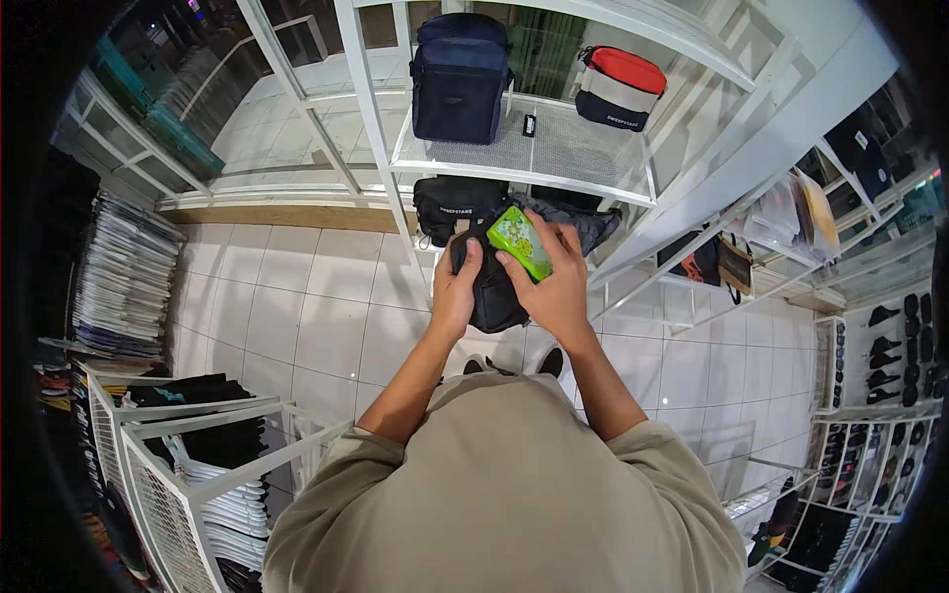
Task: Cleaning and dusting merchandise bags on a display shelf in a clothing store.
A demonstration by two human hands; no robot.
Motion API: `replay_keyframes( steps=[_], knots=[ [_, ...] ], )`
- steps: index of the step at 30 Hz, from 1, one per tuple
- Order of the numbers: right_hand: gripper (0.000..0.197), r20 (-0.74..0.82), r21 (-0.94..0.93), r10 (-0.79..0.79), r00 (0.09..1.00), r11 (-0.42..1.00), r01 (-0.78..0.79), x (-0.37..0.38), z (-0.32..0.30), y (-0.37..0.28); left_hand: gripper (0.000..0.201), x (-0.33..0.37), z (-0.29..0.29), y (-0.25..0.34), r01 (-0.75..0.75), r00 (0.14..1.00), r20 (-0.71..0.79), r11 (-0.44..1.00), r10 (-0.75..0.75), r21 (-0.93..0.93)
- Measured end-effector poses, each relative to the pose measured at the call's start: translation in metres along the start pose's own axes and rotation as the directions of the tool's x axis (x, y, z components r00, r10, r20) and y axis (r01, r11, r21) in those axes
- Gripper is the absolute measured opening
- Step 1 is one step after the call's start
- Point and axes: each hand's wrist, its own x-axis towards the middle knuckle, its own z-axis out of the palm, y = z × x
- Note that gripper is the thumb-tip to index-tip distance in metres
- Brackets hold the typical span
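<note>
In front of my body, my left hand [456,295] is closed on the left edge of a small black bag [497,298]. My right hand [560,289] grips a small bright green packet [521,242] with a pale patterned face, its thumb along the near edge. The packet is tilted and lies over the upper right part of the black bag. Just beyond my hands, another black bag [457,201] and a dark grey bag [596,225] rest on the lower level of a white rack. The far fingers of my left hand are partly hidden.
On the white mesh shelf [583,163] above stand a navy backpack [458,89], a red, white and black pouch [621,87] and a small black tag [530,126]. Racks of folded clothes [124,282] line the left. Wall displays [875,395] stand right. White floor tiles [321,326] surround me.
</note>
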Motion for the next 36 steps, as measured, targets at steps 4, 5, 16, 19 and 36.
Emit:
replay_keyframes(
  steps=[4, 5, 16, 19, 36],
  knots=[
    [0.067, 0.171, 0.023, -0.090, 0.981, 0.996, 0.088, -0.029, 0.000, -0.003, 0.052, 0.010, -0.016, -0.005, 0.058, 0.997, -0.044, 0.985, -0.066, -0.162],
    [0.067, 0.243, 0.048, -0.144, 0.959, 0.990, 0.136, -0.041, -0.005, 0.007, 0.053, 0.008, -0.014, 0.004, 0.070, 0.996, -0.039, 0.972, -0.081, -0.225],
    [0.068, 0.397, 0.110, -0.205, 0.895, 0.978, 0.176, -0.038, -0.013, 0.017, 0.053, 0.010, -0.016, 0.000, 0.170, 0.984, -0.028, 0.969, -0.178, -0.181],
    [0.068, 0.310, 0.139, -0.131, 0.941, 0.986, 0.092, -0.017, -0.022, 0.016, 0.053, 0.012, -0.016, -0.004, 0.118, 0.992, -0.021, 0.984, -0.121, -0.131],
    [0.069, 0.350, 0.128, -0.213, 0.912, 0.976, 0.179, -0.047, -0.005, 0.015, 0.068, 0.025, -0.018, 0.007, 0.102, 0.988, -0.080, 0.950, -0.131, -0.295]
  ],
)
